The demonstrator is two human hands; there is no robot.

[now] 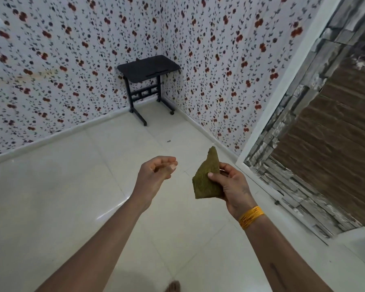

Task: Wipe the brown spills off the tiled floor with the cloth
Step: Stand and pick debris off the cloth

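Above tiled floor [51, 197]: right hand [232, 186] pinches olive cloth [207, 180], ready for wiping; left hand [156, 171] loosely curled, empty; dark speck [168, 141] ahead.

one cloth [207, 178], one table [149, 67], two hands

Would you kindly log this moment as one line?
right hand holds cloth | left hand free | both above floor | small dark spot near table
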